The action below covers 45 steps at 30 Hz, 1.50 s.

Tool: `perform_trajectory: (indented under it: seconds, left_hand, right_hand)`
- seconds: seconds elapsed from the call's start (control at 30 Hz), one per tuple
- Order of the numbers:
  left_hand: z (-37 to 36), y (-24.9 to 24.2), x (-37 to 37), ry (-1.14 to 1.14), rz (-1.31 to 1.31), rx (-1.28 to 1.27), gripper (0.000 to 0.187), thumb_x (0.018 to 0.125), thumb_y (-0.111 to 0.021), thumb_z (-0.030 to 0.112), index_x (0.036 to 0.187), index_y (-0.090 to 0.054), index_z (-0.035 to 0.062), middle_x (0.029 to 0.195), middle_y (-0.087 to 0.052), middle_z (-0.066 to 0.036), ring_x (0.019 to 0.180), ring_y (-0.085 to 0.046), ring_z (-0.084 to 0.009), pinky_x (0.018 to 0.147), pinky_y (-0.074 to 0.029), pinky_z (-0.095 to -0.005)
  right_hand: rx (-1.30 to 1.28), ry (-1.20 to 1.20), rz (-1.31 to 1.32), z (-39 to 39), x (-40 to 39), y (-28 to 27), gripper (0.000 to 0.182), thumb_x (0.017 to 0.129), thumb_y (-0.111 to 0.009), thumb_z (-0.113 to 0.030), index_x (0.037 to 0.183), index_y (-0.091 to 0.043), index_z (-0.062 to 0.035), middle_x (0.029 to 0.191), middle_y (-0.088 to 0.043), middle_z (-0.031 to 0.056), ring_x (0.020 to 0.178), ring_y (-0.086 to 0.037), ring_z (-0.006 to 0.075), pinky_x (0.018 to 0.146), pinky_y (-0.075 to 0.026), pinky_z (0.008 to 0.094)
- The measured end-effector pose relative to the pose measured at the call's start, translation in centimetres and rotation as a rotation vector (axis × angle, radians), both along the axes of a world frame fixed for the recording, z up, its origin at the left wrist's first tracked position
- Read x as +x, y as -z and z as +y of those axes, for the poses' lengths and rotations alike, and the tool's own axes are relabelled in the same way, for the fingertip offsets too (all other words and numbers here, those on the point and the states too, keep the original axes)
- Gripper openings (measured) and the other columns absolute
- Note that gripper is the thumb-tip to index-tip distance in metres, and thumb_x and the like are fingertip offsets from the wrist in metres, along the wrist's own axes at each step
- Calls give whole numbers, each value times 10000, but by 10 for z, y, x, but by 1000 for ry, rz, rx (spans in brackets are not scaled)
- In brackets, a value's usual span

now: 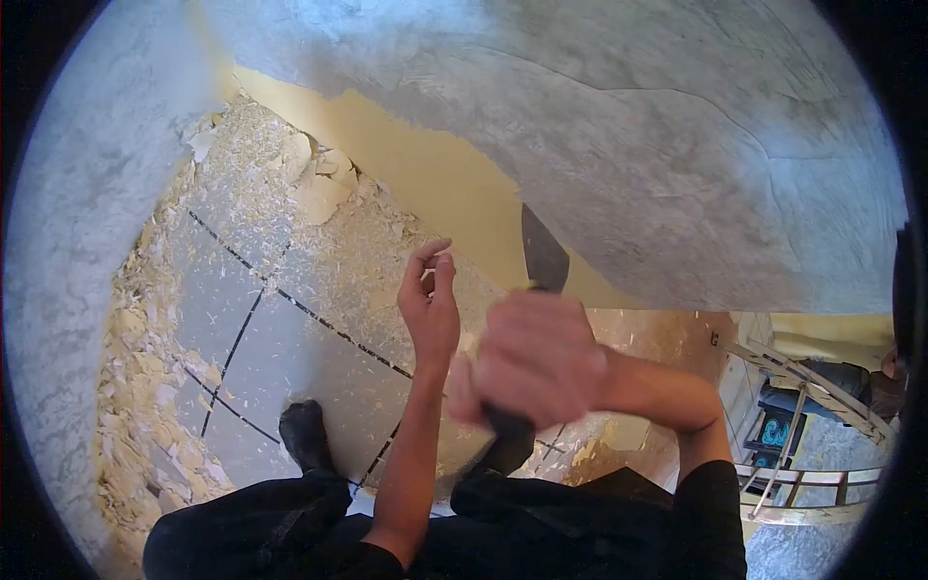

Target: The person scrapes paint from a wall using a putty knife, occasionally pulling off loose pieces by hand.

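Observation:
My right hand [536, 358], blurred by motion, is wrapped round the dark handle of a scraper. The wide dark blade of the scraper [545, 249] points up at the wall [619, 184], over the border between its grey coating and a bare yellow strip [425, 164]. My left hand [430, 295] is raised in front of me, its fingers loosely curved and apart, with nothing in it. It does not appear to touch the wall.
Pale flakes [324, 184] and crumbs lie over the tiled floor [300, 348], heaped along the left wall [77, 242]. My dark shoes stand among them. To the right are a wooden ladder [812, 377], a dark box [773, 430] and part of another person at the edge.

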<state>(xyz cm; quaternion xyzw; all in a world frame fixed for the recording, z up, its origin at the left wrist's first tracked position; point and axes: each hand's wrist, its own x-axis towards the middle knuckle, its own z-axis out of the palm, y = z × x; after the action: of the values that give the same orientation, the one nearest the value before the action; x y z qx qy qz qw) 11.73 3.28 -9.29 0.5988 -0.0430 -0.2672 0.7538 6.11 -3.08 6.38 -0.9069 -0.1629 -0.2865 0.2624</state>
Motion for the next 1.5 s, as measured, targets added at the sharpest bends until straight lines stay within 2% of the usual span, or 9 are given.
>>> perform_trajectory:
  seconds: [0.37, 0.43, 0.63, 1.03, 1.1, 1.13, 1.23, 1.27, 1.5]
  left_hand:
    - [1, 0, -3, 51, 59, 86, 178, 946, -568, 111, 1094, -650, 56, 835, -537, 34, 615, -405, -23, 536, -333, -203]
    - [-1, 5, -5, 49, 87, 69, 179, 947, -568, 114, 1095, -649, 53, 833, -537, 33, 611, -403, -23, 533, -333, -206]
    - [3, 9, 0, 29, 27, 40, 187, 950, -565, 118, 1100, -647, 43, 816, -535, 33, 608, -396, -20, 521, -321, -209]
    - [2, 13, 6, 53, 27, 52, 193, 941, -586, 129, 1104, -654, 49, 856, -607, 0, 616, -426, -38, 564, -381, -200]
    - [6, 13, 2, 56, 12, 46, 195, 940, -583, 127, 1104, -655, 50, 843, -611, -3, 623, -437, -40, 571, -391, -204]
    - [5, 15, 4, 68, 38, 47, 198, 938, -583, 125, 1106, -654, 48, 839, -613, -5, 637, -448, -41, 572, -396, -210]
    - [3, 15, 4, 84, 35, 58, 203, 935, -582, 123, 1109, -652, 46, 842, -617, -9, 658, -464, -41, 569, -402, -217]
    - [5, 16, 4, 86, 18, 69, 206, 934, -581, 124, 1111, -651, 45, 849, -620, -11, 666, -469, -40, 566, -404, -218]
    - [5, 13, 8, 69, 70, 26, 210, 940, -573, 139, 1112, -648, 45, 872, -623, -11, 651, -464, -47, 560, -408, -223]
  right_hand:
    - [5, -1, 30, 8, 1, -5, 147, 615, -707, -125, 704, -591, -110, 652, -532, 23, 555, -553, 183, 448, -420, 305]
    - [111, 11, -53, -9, 20, 25, 281, 657, -623, 37, 535, -392, -64, 505, -357, 20, 410, -410, 152, 378, -301, 269]
    - [-82, 10, -25, 3, 4, 13, 266, 656, -631, 42, 559, -409, -68, 522, -359, 33, 412, -407, 188, 385, -318, 300]
    - [12, -24, -40, 3, 3, 13, 288, 623, -629, 50, 539, -377, -60, 525, -350, 30, 403, -374, 207, 365, -285, 313]
    - [-196, -23, 155, -6, -6, 17, 143, 604, -666, -136, 711, -592, -77, 670, -545, 40, 574, -573, 179, 455, -434, 296]
    - [29, -33, 90, -14, 5, 24, 158, 601, -670, -146, 719, -596, -71, 674, -550, 41, 577, -572, 174, 457, -431, 291]
    - [-116, -8, 63, 5, 0, 12, 165, 613, -674, -158, 728, -598, -68, 672, -546, 35, 577, -571, 176, 460, -433, 291]
    - [16, -21, -52, 16, 3, 6, 234, 633, -660, 9, 570, -441, -45, 554, -380, 36, 448, -439, 191, 401, -335, 281]
    - [-37, -51, -43, 10, 6, 4, 174, 647, -641, 7, 582, -486, -36, 534, -391, 17, 425, -417, 167, 385, -320, 278]
